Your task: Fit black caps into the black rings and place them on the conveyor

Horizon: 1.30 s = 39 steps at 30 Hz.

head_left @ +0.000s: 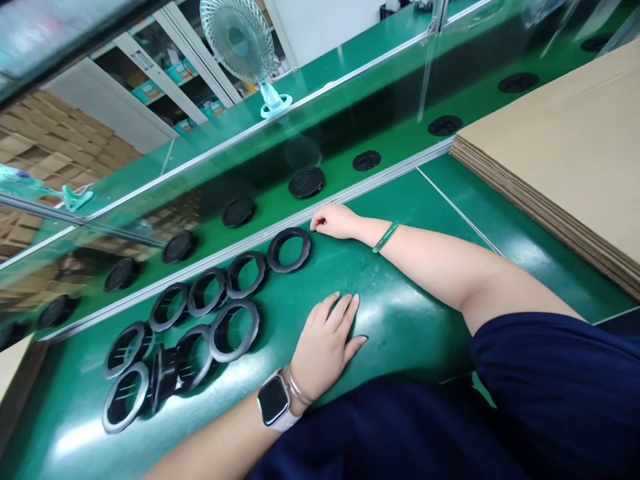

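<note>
My left hand (pixel 327 340) lies flat on the green tabletop (pixel 400 333) with its fingers stretched out and holds nothing. It is to the right of a black plastic ring (pixel 253 333) and apart from it. Beside the rail at the table's back edge, my right hand (pixel 336 221) has its fingers curled in, and nothing shows in them. Its fingertips are close to another black ring (pixel 305 252), the rightmost of the back row. Several more such rings, flanged and hollow, stand to the left in two rough rows; one black ring (pixel 159 380) is tipped on its side.
Beyond the metal rail (pixel 215 257), black round discs (pixel 307 182) are spaced along a green strip. A stack of flat cardboard sheets (pixel 560 147) lies at the right. A turquoise fan (pixel 239 40) stands behind the clear panel. Another cardboard edge (pixel 20 380) is at far left.
</note>
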Available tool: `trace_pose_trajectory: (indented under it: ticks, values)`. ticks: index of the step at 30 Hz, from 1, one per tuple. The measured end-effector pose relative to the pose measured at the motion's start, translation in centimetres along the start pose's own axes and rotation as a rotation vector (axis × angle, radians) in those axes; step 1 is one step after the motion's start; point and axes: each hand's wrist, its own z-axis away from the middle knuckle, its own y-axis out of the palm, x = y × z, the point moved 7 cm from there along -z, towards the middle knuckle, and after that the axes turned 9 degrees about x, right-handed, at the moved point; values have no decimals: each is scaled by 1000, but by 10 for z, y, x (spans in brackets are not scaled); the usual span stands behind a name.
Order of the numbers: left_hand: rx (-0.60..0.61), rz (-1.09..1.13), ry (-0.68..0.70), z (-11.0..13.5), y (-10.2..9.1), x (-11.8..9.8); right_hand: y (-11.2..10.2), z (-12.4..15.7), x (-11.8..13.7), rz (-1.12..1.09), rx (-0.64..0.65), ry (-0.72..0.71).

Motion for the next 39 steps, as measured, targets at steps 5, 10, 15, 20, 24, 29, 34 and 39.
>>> trace_pose_trajectory:
  ticks: [5,10,15,20,24,29,34,39]
  values:
    - [33,-133,16,-3,0,-7,0,1,0,-42,4,-2]
    - [61,-356,30,-8,-2,-26,-2,3,2,-116,-5,17]
    - [-36,-271,168,-16,-17,-19,-10,1,-6,-300,-124,51]
    - [-236,-180,-40,-60,-107,71,-24,-3,-34,-509,-369,175]
    - [-404,-217,-396,-98,-190,162,-27,-2,-46,-625,-435,232]
    - [-440,-200,-566,-102,-209,203,-22,-2,-44,-692,-412,213]
    - [-378,-142,-462,-75,-145,171,-21,-1,-42,-692,-398,205]
    - [-269,-91,-341,-43,-59,115,-22,0,-40,-648,-365,209]
